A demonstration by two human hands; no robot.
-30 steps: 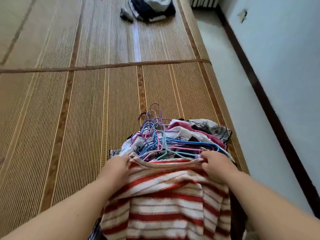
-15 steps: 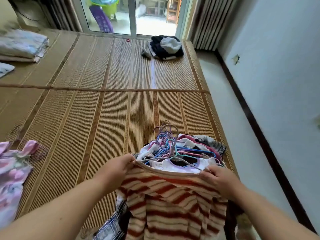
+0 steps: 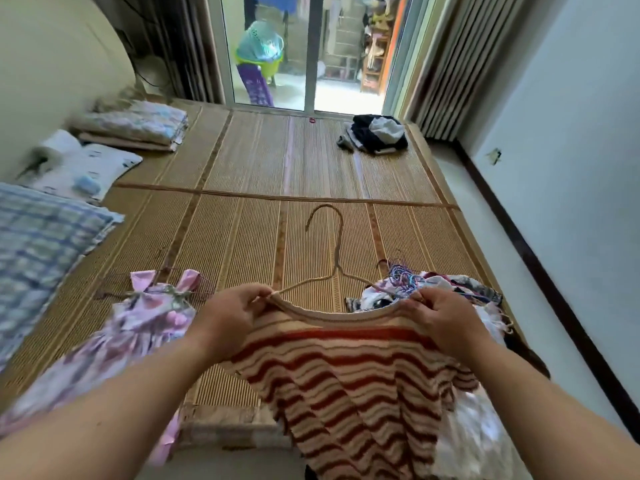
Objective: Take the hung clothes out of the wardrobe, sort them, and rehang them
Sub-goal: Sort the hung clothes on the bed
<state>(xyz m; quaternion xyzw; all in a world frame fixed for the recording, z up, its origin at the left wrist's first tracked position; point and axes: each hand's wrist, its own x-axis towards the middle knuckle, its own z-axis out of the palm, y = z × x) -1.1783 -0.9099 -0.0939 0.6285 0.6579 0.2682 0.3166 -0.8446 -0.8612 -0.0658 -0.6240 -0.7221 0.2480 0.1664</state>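
Gripping: left hand (image 3: 228,317) pinches the striped sweater (image 3: 346,368) at the left end of its neckline, fingers curled and thumb on top.
Right hand (image 3: 446,320): fingers curled round the right end of the same neckline, gripping the knit.
Striped sweater: red and cream stripes, held up between both hands at 6 o'clock. The neckline is stretched across and the body hangs down in folds over the near edge of the straw mat (image 3: 242,168).
Wire hanger (image 3: 334,251): beige, hook up toward 12 o'clock. Its two arms run down to the sweater's neckline, and the left arm meets the left hand's fingertips. Cannot tell how far it sits inside the sweater.
Clothes pile (image 3: 460,289): at 4 o'clock on the mat, just behind the right hand. Mixed garments with a bunch of blue and purple hangers (image 3: 401,277) on top.
Pink floral dress (image 3: 138,327): at 8 o'clock, lying flat on the mat on a dark hanger, blurred.
Dark clothes heap (image 3: 377,133): at 1 o'clock, far end of the mat, well apart from the pile.
Folded quilts (image 3: 138,126): at 10 o'clock, stacked by the wall.
Plaid blanket (image 3: 38,233): at 9 o'clock.
Glass door (image 3: 308,46): at 12 o'clock, behind the mat.
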